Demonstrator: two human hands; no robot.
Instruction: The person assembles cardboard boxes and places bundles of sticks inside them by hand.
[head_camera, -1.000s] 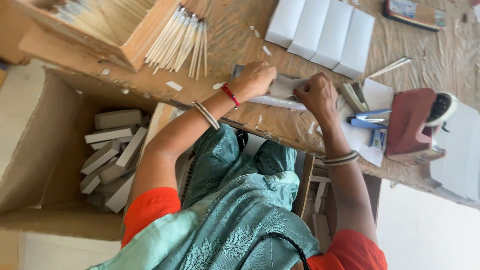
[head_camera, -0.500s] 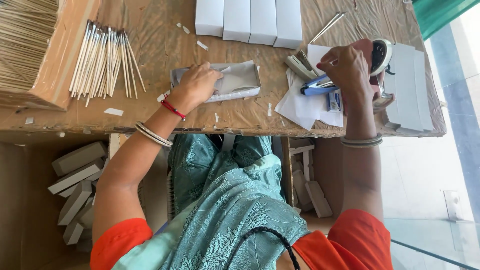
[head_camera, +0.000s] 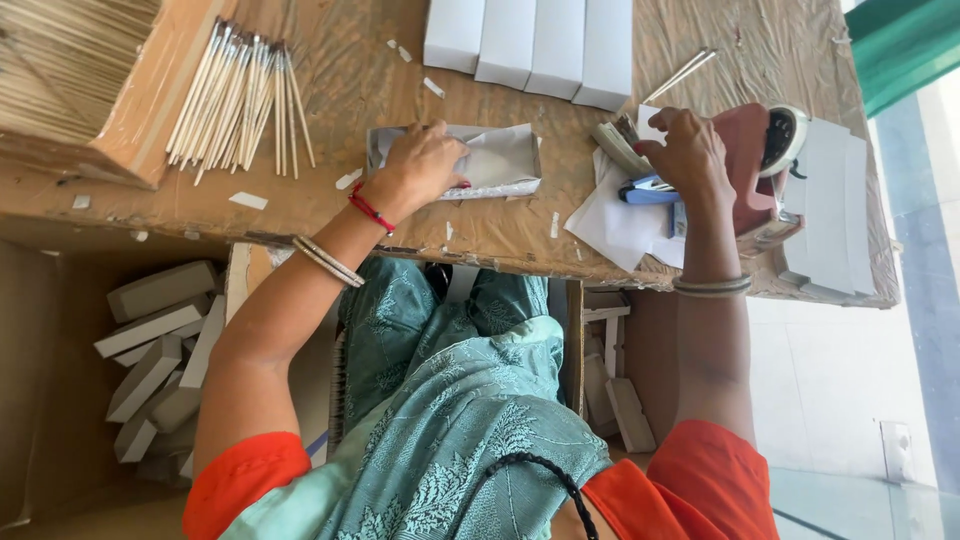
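Note:
My left hand (head_camera: 422, 165) presses down on a grey paper-wrapped packet (head_camera: 497, 160) lying on the brown table (head_camera: 350, 90). My right hand (head_camera: 688, 152) rests over a dark red tape dispenser (head_camera: 752, 160), fingers bent at its roll end; whether it grips anything I cannot tell. A blue tool (head_camera: 648, 192) and white paper sheets (head_camera: 620, 222) lie under that hand. A loose bundle of thin white sticks (head_camera: 240, 95) lies to the left of the packet.
A row of white boxes (head_camera: 530, 45) stands at the table's far side. A wooden box full of sticks (head_camera: 75, 80) sits far left. Flat white cards (head_camera: 828, 205) lie at the right edge. Below, a carton holds several grey boxes (head_camera: 155, 350).
My right hand has left the packet and moved right onto the tape dispenser. My left hand stays on the packet. The view has shifted right.

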